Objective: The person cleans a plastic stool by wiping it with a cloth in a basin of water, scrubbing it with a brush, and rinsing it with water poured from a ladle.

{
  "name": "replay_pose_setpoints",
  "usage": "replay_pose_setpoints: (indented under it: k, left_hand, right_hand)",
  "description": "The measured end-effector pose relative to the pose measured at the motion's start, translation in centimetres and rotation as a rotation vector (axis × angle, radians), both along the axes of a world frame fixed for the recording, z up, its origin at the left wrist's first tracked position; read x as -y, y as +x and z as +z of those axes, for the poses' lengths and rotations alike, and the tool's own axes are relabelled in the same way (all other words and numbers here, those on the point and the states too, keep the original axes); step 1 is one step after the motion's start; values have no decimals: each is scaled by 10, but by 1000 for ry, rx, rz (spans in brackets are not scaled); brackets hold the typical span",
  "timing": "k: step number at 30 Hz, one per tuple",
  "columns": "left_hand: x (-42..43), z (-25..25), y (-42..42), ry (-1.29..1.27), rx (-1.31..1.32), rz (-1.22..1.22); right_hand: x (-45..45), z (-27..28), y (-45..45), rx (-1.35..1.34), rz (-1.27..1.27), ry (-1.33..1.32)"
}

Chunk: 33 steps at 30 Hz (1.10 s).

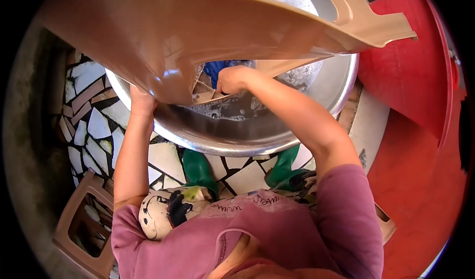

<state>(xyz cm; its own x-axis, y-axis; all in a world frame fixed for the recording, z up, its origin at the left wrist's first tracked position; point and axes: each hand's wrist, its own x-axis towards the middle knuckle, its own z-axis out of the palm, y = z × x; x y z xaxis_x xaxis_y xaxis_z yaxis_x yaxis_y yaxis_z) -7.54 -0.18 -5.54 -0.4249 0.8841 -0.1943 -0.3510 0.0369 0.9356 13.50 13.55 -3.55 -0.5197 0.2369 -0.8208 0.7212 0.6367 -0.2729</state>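
A tan plastic chair (pixel 163 36) is tilted over a wide metal basin (pixel 222 149) with foamy water (pixel 222 113) in it. My left hand (pixel 142 101) grips the chair's edge at the basin's left side; the chair hides some of its fingers. My right hand (pixel 234 79) reaches into an opening of the chair, near its ribbed underside. Its fingers are closed on a bunched blue cloth (pixel 213 72), which shows just to the left of the hand and is partly hidden behind the chair.
A big red plastic tub (pixel 405 56) leans at the right, over a red floor (pixel 415 180). Under me is another brown plastic seat (pixel 81 244). My green boots (pixel 199 172) stand on broken-tile flooring (pixel 166 160) against the basin's near side.
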Motion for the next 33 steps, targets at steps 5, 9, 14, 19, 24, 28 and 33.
replay_pose_setpoints:
  k: [5, 9, 14, 19, 24, 28, 33]
  left_hand:
    - [7, 33, 20, -153, -131, 37]
    - [5, 12, 8, -74, -216, -12]
    - [-3, 18, 13, -121, -284, -7]
    - [-7, 11, 10, 8, -394, -43]
    - [-7, 14, 4, -52, -313, -86]
    - [-16, 32, 11, 76, -376, -97]
    - [-15, 45, 19, 127, -398, -224]
  right_hand:
    - [-7, -15, 11, 383, 384, 184]
    - [6, -1, -3, 389, 392, 340]
    - [9, -64, 5, -114, 564, 73]
    - [4, -43, 23, -293, 60, 568]
    - [6, 4, -11, 378, 306, 351]
    - [-2, -45, -22, 150, 364, -105]
    - [7, -32, 1, 24, 212, 242]
